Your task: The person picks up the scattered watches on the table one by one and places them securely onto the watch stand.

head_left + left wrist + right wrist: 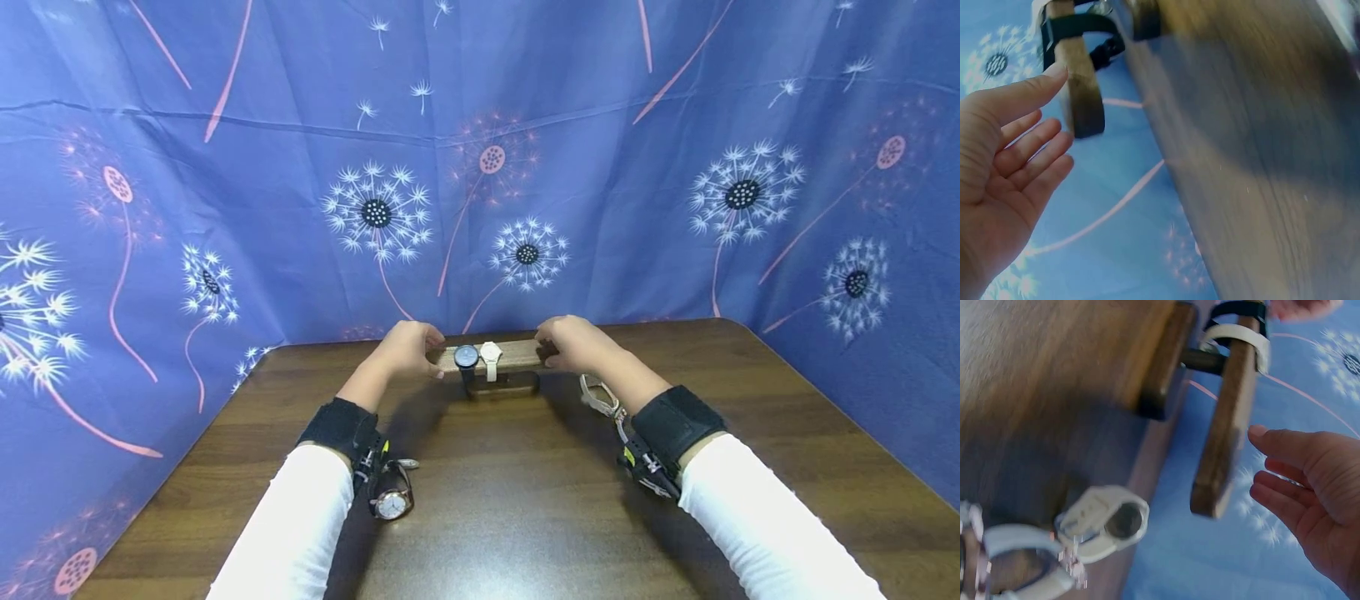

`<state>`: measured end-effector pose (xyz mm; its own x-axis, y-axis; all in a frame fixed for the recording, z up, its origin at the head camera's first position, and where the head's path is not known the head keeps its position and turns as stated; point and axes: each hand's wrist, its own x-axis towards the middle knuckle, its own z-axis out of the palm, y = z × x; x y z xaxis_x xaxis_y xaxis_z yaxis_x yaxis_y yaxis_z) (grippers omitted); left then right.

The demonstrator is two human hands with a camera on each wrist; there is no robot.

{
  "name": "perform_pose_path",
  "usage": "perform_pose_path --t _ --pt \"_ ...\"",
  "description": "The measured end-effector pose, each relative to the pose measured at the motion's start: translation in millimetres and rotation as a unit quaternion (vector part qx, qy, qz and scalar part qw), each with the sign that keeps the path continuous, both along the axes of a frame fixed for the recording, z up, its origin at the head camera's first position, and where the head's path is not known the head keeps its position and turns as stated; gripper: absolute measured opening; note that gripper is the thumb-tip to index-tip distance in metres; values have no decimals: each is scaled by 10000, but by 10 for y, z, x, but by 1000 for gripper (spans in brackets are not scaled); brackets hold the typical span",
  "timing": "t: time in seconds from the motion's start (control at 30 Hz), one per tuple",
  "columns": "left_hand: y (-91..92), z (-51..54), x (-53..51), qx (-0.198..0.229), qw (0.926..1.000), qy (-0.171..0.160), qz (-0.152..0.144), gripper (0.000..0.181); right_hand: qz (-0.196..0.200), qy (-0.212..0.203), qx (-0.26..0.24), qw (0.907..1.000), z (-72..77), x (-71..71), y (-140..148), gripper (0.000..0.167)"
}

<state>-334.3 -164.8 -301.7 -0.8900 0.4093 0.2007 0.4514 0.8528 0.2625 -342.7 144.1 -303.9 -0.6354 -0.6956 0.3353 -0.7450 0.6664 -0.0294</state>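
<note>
A wooden watch stand stands near the back of the table, its crossbar [517, 354] raised over a dark base [504, 386]. A watch with a black strap [466, 357] and a watch with a white strap [491, 353] hang side by side on the bar, left of its middle. At the bar's left end is my left hand [408, 347], fingers loosely bent; in the left wrist view its thumb overlaps the bar, and contact is unclear. My right hand [581, 343] is around the right end. In the right wrist view, a small gap separates its relaxed fingers from the wood.
Near the left wrist lies a watch with a dark strap and pale dial [392, 503]. Pale-strapped watches [1100, 525] lie on the table below the right hand, partly hidden in the head view by the arm. A blue dandelion-patterned cloth [480, 208] hangs behind the table [495, 508].
</note>
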Motion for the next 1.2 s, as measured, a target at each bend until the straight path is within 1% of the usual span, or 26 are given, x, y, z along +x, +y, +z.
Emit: perform_pose_path --t 0.07,0.13,0.2,0.23,0.3,0.33,0.5,0.6,0.7,0.73,0.83,1.0,1.07,1.2 --pt "-86 18 50 156 9999 46 -8 43 -46 65 -153 9999 28 45 117 23" --pt "-172 23 116 386 9992 41 -36 36 -125 44 -258 9996 43 92 237 21" --pt "-248 21 187 619 9980 44 -118 30 -277 -82 -381 9989 51 153 358 23" --pt "-290 14 232 722 9973 62 -122 28 -341 -158 -444 9983 44 179 413 25" --pt "-360 -2 322 968 9953 -10 -94 23 -465 -384 -649 9961 23 238 523 27" --pt "-392 -12 366 1070 9942 -3 -63 21 -547 -482 -784 9943 8 271 580 30" --pt "-507 -61 576 1605 9866 173 243 13 -804 -853 -1392 9833 -75 434 820 30" --pt "-547 -93 692 1852 9815 240 423 13 -902 -1010 -1553 9785 -125 505 891 30" --pt "-567 -133 784 1953 9789 252 539 12 -1036 -1176 -1602 9746 -191 514 900 30" --pt "-560 -133 804 1982 9783 265 544 12 -1079 -1209 -1598 9738 -208 504 903 30" --pt "-547 -143 848 1996 9781 359 461 13 -1094 -1196 -1470 9758 -275 458 898 30" --pt "-543 -136 923 1930 9792 508 377 18 -840 -1355 -969 9824 -382 397 875 28" --pt "-540 -117 942 1912 9791 549 423 18 -784 -1424 -753 9838 -383 372 868 27" --pt "-526 -68 958 1909 9787 597 456 17 -673 -1297 -229 9890 -319 304 843 22"
